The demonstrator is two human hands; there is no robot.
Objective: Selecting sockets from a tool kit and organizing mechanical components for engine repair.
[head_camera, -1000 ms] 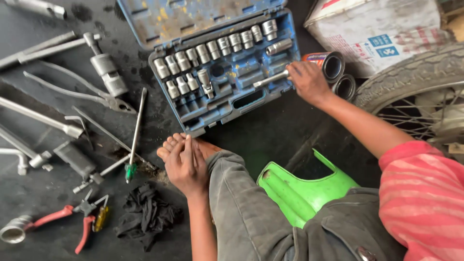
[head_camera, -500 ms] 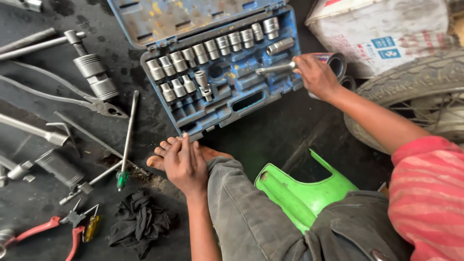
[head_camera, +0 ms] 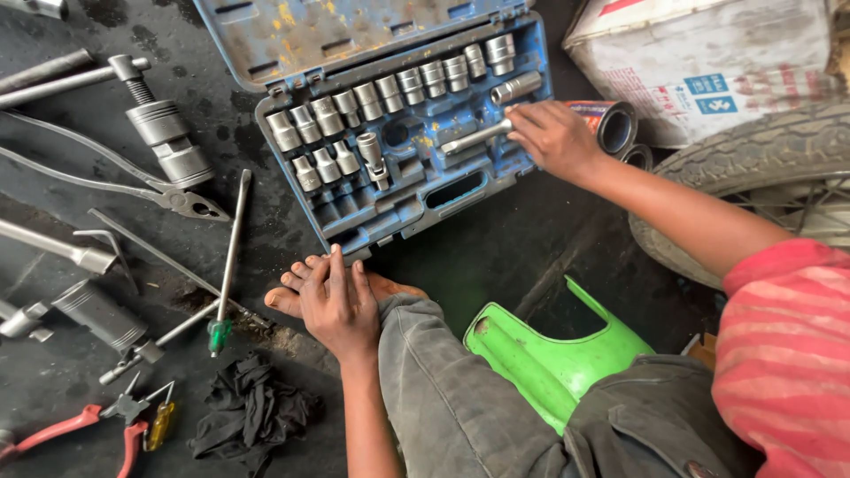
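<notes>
An open blue socket case point(head_camera: 403, 212) lies on the dark floor, with rows of chrome sockets point(head_camera: 390, 93) in its slots. My right hand point(head_camera: 556, 137) reaches over the case's right end and grips a chrome extension bar point(head_camera: 476, 137) that lies across the tray. My left hand point(head_camera: 335, 305) rests flat on my bare foot point(head_camera: 283, 301), just below the case's front edge, holding nothing. I sit on a low green stool point(head_camera: 549, 354).
Left of the case lie long pliers point(head_camera: 106, 181), a heavy threaded tool point(head_camera: 164, 133), a green-tipped screwdriver point(head_camera: 228, 257), red-handled pliers point(head_camera: 88, 425) and a black rag point(head_camera: 252, 416). A tyre point(head_camera: 753, 164), a cardboard box point(head_camera: 708, 62) and a can point(head_camera: 615, 124) stand at right.
My right hand has moved left from the can onto the case, carrying the extension bar over the tray. My left hand has stayed on my foot. The view shifted slightly.
</notes>
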